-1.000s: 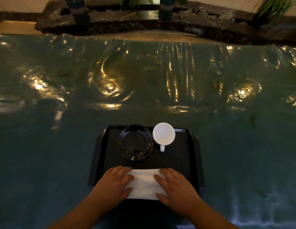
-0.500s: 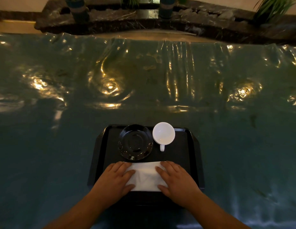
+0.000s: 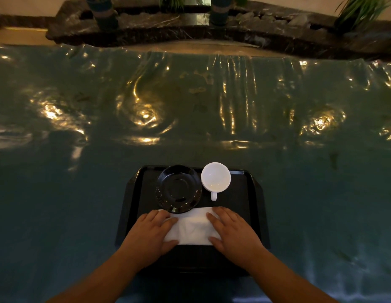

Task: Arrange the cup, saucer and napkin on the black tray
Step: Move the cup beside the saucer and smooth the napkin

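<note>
A black tray (image 3: 251,206) lies on the table near its front edge. On its far half a black saucer (image 3: 178,189) sits left of a white cup (image 3: 216,179), whose handle points toward me. A folded white napkin (image 3: 192,228) lies flat on the tray's near half, its far edge touching the saucer's rim. My left hand (image 3: 149,234) presses on the napkin's left end and my right hand (image 3: 232,232) on its right end, fingers spread flat.
The table (image 3: 80,171) wears a shiny, wrinkled teal cover that reflects lamps. Beyond its far edge runs a dark stone planter ledge (image 3: 190,29) with pots and plants.
Both hands have slid the napkin away from me along the tray, from the near rim up to the saucer. Cup and saucer have stayed in place.
</note>
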A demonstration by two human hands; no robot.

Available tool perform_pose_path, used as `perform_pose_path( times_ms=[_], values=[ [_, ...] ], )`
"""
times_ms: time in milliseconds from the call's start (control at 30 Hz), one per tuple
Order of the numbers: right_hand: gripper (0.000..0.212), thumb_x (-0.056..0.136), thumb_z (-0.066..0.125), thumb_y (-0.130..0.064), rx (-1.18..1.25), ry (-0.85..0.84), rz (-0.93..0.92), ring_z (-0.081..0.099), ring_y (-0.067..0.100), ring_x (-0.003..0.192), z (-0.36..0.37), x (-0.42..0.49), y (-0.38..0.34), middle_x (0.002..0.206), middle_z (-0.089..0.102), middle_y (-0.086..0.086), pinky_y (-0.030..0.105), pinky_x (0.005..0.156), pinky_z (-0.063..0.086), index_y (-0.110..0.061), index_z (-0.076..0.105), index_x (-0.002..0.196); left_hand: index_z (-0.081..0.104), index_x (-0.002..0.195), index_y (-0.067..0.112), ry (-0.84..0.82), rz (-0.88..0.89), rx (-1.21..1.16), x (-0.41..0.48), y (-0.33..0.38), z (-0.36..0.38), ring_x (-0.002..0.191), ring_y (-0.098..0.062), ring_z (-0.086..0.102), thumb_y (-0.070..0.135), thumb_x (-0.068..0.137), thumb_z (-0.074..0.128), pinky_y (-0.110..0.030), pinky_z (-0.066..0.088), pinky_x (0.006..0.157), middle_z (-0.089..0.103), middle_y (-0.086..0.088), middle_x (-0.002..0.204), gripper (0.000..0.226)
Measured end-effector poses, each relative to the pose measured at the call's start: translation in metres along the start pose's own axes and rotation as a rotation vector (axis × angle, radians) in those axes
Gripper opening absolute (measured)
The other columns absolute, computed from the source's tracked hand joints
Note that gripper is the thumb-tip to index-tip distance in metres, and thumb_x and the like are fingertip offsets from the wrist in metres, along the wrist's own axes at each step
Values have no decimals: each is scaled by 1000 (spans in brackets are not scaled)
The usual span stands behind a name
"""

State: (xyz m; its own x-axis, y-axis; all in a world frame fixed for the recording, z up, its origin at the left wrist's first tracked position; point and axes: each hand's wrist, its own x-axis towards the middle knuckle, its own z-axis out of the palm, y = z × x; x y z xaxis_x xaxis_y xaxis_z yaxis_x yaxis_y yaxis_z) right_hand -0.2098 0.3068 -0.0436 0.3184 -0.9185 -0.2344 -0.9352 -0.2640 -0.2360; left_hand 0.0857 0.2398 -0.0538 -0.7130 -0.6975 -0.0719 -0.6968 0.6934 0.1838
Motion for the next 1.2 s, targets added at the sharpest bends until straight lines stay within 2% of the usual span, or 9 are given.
perform_pose_path(
  times_ms=[133, 267, 500, 633, 800, 967, 1200],
  values=[
    [71, 94, 50, -59, 77, -57, -12, 30, 32, 148, -2, -4, 1, 162, 33, 12, 44, 118, 20, -31, 32, 157, 65, 127, 24, -22, 37, -26, -3, -5, -1, 110, -24, 62, 65, 82, 60, -41, 54, 89, 63, -3, 125, 61],
    [65, 89, 64, -54, 25, -28, -36, 43, 34, 141, -1, -6, 2, 155, 44, 16, 48, 113, 34, -28, 50, 147, 66, 126, 24, -32, 50, -10, -5, -7, -2, 113, -25, 62, 62, 84, 57, -41, 55, 90, 65, -5, 126, 57],
    [65, 88, 70, -47, 62, -17, 2, 42, 37, 141, 3, -1, -2, 154, 44, 18, 51, 114, 34, -23, 53, 145, 68, 118, 23, -1, -21, -46, -3, -4, -1, 109, -25, 64, 56, 82, 58, -41, 54, 87, 66, -4, 122, 50],
    [65, 89, 67, -47, 70, -17, 6, 40, 37, 142, 5, 3, 0, 156, 42, 19, 51, 115, 34, -23, 51, 147, 67, 114, 23, 32, -28, -49, -5, -9, 7, 109, -26, 61, 56, 84, 59, -44, 51, 89, 64, -4, 123, 45],
    [65, 92, 59, -50, 79, -24, 19, 33, 35, 146, 8, 4, -1, 160, 35, 16, 47, 118, 24, -26, 45, 151, 70, 106, 20, 120, -55, -21, -7, -13, 10, 104, -29, 56, 56, 87, 57, -43, 45, 84, 62, -6, 116, 43],
    [64, 95, 49, -53, 91, -44, 30, 24, 33, 150, 11, 4, -1, 164, 27, 13, 45, 121, 16, -29, 39, 154, 70, 104, 21, 88, -74, -17, -5, -12, 5, 99, -26, 56, 56, 85, 57, -41, 49, 79, 62, -1, 107, 42],
    [62, 98, 49, -50, 85, -39, 37, 24, 31, 150, 7, 13, 6, 166, 24, 9, 44, 120, 14, -32, 34, 156, 72, 104, 22, 81, -75, 14, -1, -8, -3, 99, -26, 59, 56, 89, 50, -42, 50, 79, 66, -1, 108, 43]
  ],
)
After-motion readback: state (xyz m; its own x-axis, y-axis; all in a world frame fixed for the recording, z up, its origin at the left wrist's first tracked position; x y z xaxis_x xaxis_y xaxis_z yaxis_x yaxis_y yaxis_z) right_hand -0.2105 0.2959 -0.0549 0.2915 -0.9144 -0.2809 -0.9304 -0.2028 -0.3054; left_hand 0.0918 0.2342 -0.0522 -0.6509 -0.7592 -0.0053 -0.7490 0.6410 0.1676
